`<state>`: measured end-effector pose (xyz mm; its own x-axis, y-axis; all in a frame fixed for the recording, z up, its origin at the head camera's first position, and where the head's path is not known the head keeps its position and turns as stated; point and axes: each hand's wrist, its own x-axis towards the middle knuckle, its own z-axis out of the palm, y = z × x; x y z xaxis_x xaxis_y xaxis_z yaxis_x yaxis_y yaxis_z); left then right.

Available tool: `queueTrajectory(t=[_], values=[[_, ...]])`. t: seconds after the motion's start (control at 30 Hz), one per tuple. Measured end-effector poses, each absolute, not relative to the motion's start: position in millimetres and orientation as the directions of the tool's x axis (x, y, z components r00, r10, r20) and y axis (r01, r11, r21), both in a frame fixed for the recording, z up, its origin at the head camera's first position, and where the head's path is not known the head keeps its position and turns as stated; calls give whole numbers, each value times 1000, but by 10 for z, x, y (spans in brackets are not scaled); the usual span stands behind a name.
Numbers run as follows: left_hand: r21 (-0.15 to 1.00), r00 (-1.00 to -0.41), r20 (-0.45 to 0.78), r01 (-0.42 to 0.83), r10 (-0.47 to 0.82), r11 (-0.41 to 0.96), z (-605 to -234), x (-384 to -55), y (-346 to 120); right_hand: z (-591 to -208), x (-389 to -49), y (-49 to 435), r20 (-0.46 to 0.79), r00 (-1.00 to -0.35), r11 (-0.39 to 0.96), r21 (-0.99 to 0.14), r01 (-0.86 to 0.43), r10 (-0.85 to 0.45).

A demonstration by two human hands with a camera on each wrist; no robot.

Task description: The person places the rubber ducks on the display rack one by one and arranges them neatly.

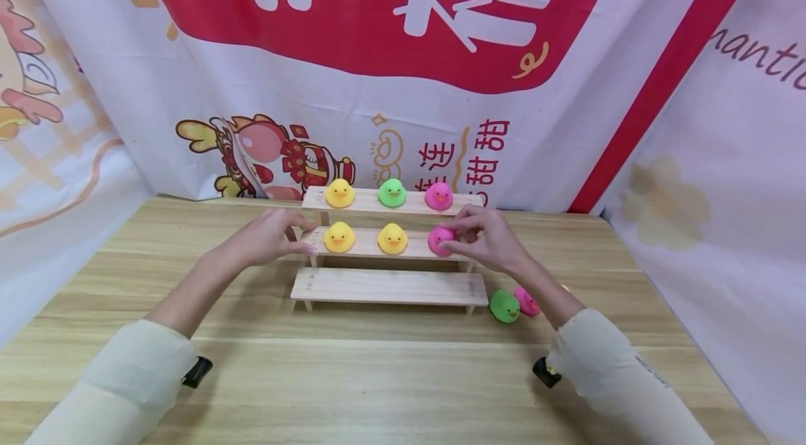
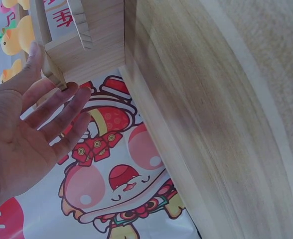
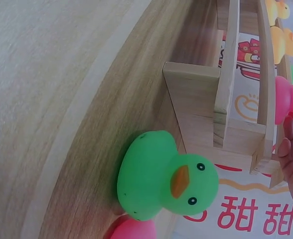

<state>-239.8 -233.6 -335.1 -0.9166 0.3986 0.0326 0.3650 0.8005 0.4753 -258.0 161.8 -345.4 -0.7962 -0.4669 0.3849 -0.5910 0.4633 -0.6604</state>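
Observation:
A three-tier wooden stand (image 1: 390,285) is on the table, with rubber ducks on its upper two tiers. At its right, the right hand (image 1: 491,238) pinches a pink rubber duck (image 1: 440,242) sitting at the right end of the middle tier. The left hand (image 1: 271,238) holds the left end of that same tier, its thumb on the board and its index finger partly hidden behind it. Two yellow ducks, the left one (image 1: 338,238) and the middle one (image 1: 393,239), share the tier. Yellow (image 1: 340,194), green (image 1: 392,194) and pink (image 1: 439,196) ducks line the top tier.
Right of the stand, a green duck (image 3: 151,179) lies on the table with a pink duck (image 1: 526,301) beside it. Something small and yellowish is mostly hidden by the right forearm. A printed cloth (image 1: 378,102) hangs close behind the stand.

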Motion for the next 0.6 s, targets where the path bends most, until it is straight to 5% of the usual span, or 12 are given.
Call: queueTrajectory(t=[0.6], values=[[474, -923, 42, 356, 383, 806, -3386, -2414, -2356, -3401, -2514, 1728, 374, -804, 508, -631, -586, -463]])
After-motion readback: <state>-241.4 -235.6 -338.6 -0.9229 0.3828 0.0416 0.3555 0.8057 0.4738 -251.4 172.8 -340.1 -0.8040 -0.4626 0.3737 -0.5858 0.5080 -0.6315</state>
